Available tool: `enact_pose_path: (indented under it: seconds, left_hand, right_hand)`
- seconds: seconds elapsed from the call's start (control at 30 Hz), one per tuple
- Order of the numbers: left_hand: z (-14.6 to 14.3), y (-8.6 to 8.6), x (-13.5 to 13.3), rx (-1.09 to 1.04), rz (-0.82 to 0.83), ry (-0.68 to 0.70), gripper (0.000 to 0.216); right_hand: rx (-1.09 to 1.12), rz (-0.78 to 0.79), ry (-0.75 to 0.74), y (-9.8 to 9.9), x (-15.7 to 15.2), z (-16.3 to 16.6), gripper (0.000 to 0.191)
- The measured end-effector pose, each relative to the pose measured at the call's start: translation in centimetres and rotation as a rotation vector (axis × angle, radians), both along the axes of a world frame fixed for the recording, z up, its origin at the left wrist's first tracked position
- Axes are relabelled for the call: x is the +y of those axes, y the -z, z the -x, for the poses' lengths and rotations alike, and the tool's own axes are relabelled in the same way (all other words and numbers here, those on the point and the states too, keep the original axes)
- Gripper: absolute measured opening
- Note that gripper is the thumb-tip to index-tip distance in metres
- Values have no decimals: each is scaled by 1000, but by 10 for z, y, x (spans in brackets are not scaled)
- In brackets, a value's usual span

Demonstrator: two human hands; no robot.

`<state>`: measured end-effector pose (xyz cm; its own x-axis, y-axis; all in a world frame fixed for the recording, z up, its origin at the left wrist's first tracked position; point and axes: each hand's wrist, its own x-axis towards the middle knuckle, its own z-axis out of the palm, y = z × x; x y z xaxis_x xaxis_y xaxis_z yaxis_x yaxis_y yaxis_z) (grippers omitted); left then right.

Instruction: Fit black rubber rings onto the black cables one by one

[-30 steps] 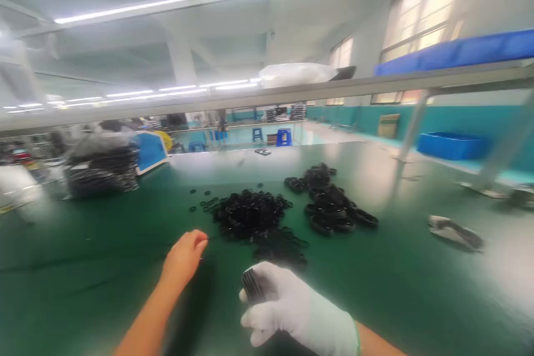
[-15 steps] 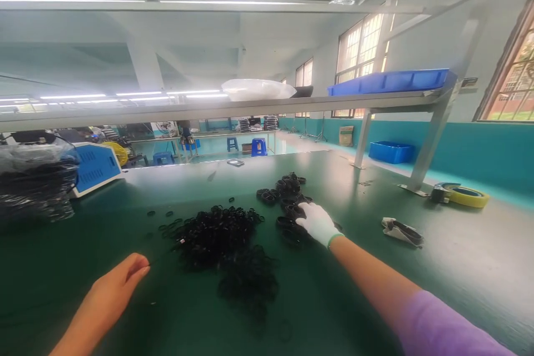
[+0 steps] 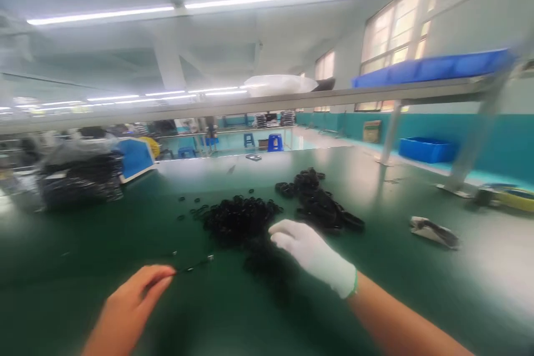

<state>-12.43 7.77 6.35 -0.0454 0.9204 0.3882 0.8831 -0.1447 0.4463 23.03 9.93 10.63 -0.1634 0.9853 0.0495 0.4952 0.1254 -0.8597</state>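
Observation:
At the lower left, my bare left hand (image 3: 136, 303) pinches a thin black cord (image 3: 189, 270) with a small pale tip, which sticks out to the right over the green table. My right hand (image 3: 311, 253), in a white glove, is over the right side of a heap of small black rings (image 3: 237, 219). Its fingers are curled together; whatever may be between them cannot be made out. Below the heap, a looser dark clump (image 3: 271, 275) is blurred. Larger black bands (image 3: 321, 206) lie in a pile behind the gloved hand.
A crumpled grey-white strip (image 3: 434, 232) and a yellow tape roll (image 3: 517, 198) lie to the right. Plastic-wrapped black goods (image 3: 81, 178) and a blue machine (image 3: 136, 158) stand at the left. Overhead, a shelf (image 3: 200, 108) spans the table, bearing a blue tray (image 3: 434, 69).
My right hand has left the larger bands and moved toward me and left, to the ring heap. More of the cord shows from my left hand. The whole view has shifted.

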Motion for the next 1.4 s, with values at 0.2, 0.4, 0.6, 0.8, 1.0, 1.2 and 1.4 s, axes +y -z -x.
enact_pose_path:
  seconds: [0.2, 0.4, 0.6, 0.8, 1.0, 1.2, 1.4]
  left_hand:
    - [-66, -38, -43, -14, 287, 278, 19]
    - [-86, -36, -43, 35, 276, 253, 21]
    - [-84, -23, -40, 26, 234, 153, 21]
    - [-75, -12, -49, -66, 197, 59, 21]
    - [-89, -27, -53, 1, 279, 245, 19]
    - [-105, -47, -50, 18, 335, 387, 16]
    - [-98, -44, -53, -81, 346, 447, 15]
  right_hand:
    - [389, 407, -548, 32, -23, 73, 52]
    - [691, 778, -601, 55, -23, 91, 50]
    - [615, 518, -254, 55, -17, 83, 27]
    - [267, 192, 70, 44, 13, 57, 21]
    - [150, 179, -131, 21, 5, 56, 36]
    - [715, 1081, -1059, 70, -38, 85, 45]
    - [976, 1249, -1143, 89, -47, 92, 48]
